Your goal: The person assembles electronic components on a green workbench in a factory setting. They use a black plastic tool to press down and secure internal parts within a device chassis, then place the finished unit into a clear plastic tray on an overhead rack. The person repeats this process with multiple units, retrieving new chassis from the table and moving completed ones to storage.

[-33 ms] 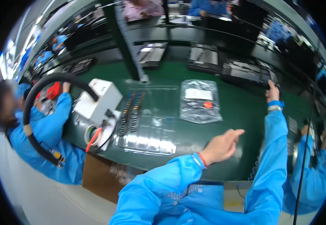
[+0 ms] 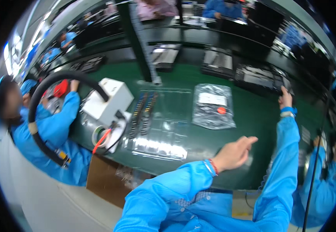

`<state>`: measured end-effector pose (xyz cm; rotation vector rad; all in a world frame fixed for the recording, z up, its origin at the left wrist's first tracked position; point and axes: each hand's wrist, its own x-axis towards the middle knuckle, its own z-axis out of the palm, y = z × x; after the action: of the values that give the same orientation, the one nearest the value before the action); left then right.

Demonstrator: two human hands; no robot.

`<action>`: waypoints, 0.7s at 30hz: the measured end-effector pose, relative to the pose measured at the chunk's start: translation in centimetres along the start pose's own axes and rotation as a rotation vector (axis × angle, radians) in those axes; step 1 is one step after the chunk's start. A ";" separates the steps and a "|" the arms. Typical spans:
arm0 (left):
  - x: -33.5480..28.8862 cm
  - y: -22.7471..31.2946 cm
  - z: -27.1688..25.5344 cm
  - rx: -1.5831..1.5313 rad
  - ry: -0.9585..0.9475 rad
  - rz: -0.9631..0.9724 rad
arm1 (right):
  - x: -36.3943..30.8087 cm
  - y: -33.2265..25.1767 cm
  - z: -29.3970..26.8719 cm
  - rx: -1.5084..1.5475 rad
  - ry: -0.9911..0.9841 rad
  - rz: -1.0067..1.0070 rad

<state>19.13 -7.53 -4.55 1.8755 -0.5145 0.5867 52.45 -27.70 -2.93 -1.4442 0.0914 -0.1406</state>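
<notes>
My right hand (image 2: 285,97) reaches far across the bench, its fingers closed on the near right corner of a flat black unit with silver panels (image 2: 257,76). My left hand (image 2: 233,155) hovers above the green bench top with nothing in it, the index finger stretched and the others loosely bent. Beyond that hand lies a clear plastic bag (image 2: 214,106) with a white label, an orange-red round sticker and something dark inside. Left of the bag, a clear plastic tray (image 2: 167,127) holds two dark strips (image 2: 144,114) side by side along its left part.
More flat units (image 2: 217,62) stand along the back, near a green metal post (image 2: 139,42). A white box (image 2: 108,98) with a thick black hose (image 2: 33,104) and a tape roll (image 2: 99,136) are at left. A cardboard box (image 2: 108,181) sits below the edge. Co-workers (image 2: 40,123) flank me.
The whole scene has shifted slightly right in the picture. Both my hands keep their poses, and the right one stays at the same corner of the black unit.
</notes>
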 end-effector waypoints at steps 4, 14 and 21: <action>-0.4 -0.1 0.3 -0.029 -0.006 0.039 | 3.6 1.9 0.5 0.003 0.015 0.035; -0.2 0.0 0.2 -0.027 -0.011 0.014 | 6.9 6.9 3.2 -0.371 0.013 0.035; 0.0 0.0 -0.2 -0.033 -0.013 -0.017 | 9.1 10.5 5.6 -0.938 0.126 -0.391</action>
<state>19.07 -7.37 -4.48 1.8521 -0.5134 0.5525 62.71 -22.35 -12.46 -2.3800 -0.0343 -0.5636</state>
